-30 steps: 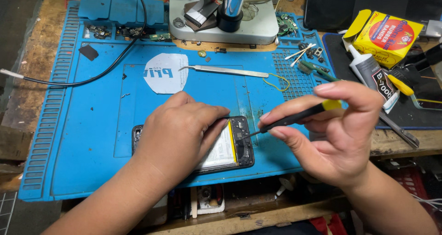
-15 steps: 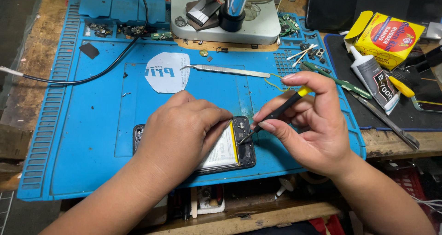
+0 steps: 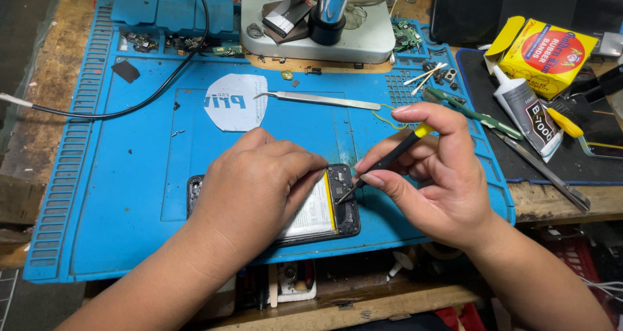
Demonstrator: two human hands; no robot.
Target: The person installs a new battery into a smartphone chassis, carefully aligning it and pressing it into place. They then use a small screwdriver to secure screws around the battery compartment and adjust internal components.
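I see my left hand [image 3: 259, 188] lying flat across the opened phone [image 3: 324, 208], pressing it to the blue mat [image 3: 130, 195] at lower centre of the frame, same as a second ago. My right hand [image 3: 435, 182] is pinched shut on the black screwdriver [image 3: 383, 165] with the yellow cap. It has dropped and swung left since then: the tip now touches the phone's right end. Tweezers [image 3: 318, 98] lie untouched at upper centre, glue tube [image 3: 529, 113] far right.
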